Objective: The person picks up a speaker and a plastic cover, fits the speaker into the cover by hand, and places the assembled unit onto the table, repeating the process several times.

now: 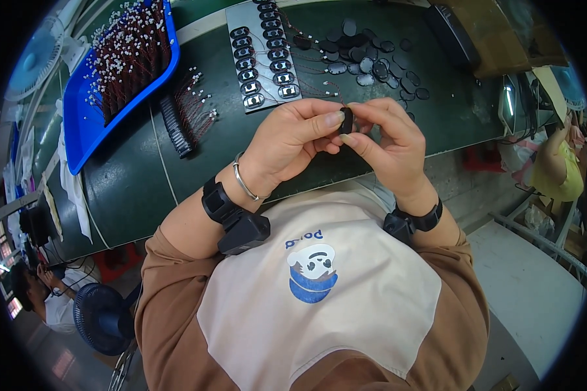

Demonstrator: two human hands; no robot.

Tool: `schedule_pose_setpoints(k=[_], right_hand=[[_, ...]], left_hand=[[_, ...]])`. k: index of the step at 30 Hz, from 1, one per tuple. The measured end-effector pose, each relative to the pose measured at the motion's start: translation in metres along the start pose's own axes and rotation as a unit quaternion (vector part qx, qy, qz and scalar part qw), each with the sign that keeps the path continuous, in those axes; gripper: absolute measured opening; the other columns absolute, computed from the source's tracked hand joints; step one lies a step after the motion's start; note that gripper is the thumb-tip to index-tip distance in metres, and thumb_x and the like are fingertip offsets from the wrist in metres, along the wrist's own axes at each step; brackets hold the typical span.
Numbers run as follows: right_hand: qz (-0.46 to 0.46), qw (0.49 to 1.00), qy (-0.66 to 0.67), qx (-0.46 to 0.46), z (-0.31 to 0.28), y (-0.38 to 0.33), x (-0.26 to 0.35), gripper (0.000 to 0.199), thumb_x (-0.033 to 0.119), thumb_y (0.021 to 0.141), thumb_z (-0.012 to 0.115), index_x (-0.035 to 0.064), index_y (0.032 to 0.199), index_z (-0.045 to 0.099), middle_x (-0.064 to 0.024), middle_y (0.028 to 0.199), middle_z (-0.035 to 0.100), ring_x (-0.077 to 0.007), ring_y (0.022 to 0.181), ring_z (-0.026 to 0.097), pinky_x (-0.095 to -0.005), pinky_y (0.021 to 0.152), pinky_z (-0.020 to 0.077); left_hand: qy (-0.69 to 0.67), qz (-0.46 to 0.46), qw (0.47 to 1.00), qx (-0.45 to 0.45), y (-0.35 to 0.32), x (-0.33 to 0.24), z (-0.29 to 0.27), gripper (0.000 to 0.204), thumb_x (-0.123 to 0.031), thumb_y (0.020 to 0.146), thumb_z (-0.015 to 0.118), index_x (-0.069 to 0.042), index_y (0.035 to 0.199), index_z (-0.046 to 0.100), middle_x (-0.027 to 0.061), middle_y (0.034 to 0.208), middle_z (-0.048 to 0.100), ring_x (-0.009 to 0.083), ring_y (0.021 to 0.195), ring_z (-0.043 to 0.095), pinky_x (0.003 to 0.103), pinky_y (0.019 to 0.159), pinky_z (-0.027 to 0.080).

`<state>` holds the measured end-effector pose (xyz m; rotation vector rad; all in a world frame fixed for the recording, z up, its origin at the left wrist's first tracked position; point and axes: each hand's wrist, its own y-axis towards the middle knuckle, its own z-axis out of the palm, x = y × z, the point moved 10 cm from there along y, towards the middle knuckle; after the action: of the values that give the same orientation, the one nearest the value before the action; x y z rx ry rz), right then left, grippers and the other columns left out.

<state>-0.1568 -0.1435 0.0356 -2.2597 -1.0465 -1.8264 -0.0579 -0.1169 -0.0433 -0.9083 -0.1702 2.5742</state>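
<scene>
Small black oval piece (347,120) sits pinched between both hands, held up above the near edge of the dark green desk (130,189), close in front of the person's chest. The left hand (293,140) closes its fingers (332,118) on the piece from one side, thumb and forefinger pressed against it. The right hand (391,140) grips it from the other side, its fingers (349,139) curled in under the piece. A thin red wire (319,90) runs from the hands back toward the desk.

Just beyond the hands lies a grey tray (238,19) with two rows of dark oval parts set in it, wires trailing off them. To its right a loose heap of black oval discs (372,55) is spread across the desk. To the left a blue tray (78,124) holds a mass of red wires with white ends, and beside it lies a smaller bundle of wires (192,107) next to a black strip. Each wrist wears a black band, and the left also carries a silver bangle (243,182).
</scene>
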Motion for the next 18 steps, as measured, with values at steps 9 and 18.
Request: schedule_pose_setpoints(k=[9,18], right_hand=[[-0.027,0.998,-0.058,-0.008,-0.002,0.003,0.011,0.036,0.001,0.072,0.075,-0.0018,0.106,0.064,-0.0094,0.093,0.059,-0.016,0.078,0.056,-0.0251,0.067,0.0468],[-0.127,0.978,-0.163,-0.039,-0.002,0.0,0.031,0.039,0.0,0.065,0.076,0.0,0.102,0.065,-0.0108,0.087,0.06,-0.0233,0.072,0.059,-0.029,0.06,0.0493]], left_hand=[[0.008,0.019,1.0,-0.019,-0.003,-0.002,-0.001,0.023,-0.012,0.088,0.064,0.001,0.106,0.063,0.0077,0.09,0.066,0.013,0.073,0.062,0.024,0.066,0.053],[0.139,0.087,0.984,-0.069,-0.012,-0.015,0.001,0.022,-0.01,0.087,0.066,0.002,0.106,0.065,0.0064,0.087,0.067,0.0105,0.07,0.061,0.023,0.065,0.052]])
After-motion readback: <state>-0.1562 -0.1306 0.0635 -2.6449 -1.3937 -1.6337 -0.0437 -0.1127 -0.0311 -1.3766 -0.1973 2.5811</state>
